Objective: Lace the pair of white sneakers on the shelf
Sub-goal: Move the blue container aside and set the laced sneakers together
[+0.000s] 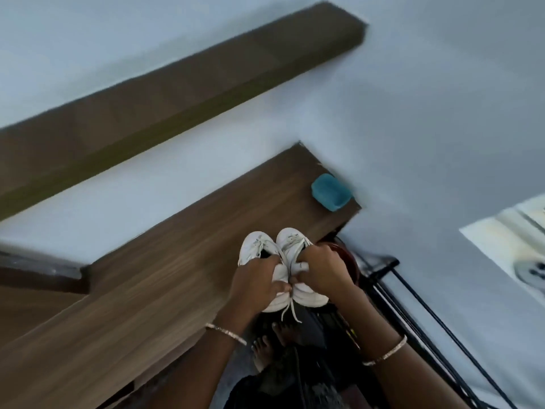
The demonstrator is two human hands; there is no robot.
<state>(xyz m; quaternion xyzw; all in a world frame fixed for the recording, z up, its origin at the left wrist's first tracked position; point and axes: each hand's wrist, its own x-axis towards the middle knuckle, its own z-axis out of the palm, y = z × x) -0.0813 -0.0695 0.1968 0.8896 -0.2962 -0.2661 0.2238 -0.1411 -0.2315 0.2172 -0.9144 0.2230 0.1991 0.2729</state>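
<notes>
Two white sneakers stand side by side at the front edge of the wooden shelf (165,270), toes pointing away from me. My left hand (256,283) grips the heel part of the left sneaker (255,250). My right hand (320,270) grips the right sneaker (292,239) at its opening. Loose white lace ends (290,309) hang down below the heels, between my two hands. The rear halves of both shoes are partly hidden by my fingers.
A teal plastic container (330,191) sits at the shelf's far right corner. A second wooden shelf (182,78) runs along the wall above. Below right are a black metal rack (392,287) and cables. My bare feet (271,340) stand on the floor underneath.
</notes>
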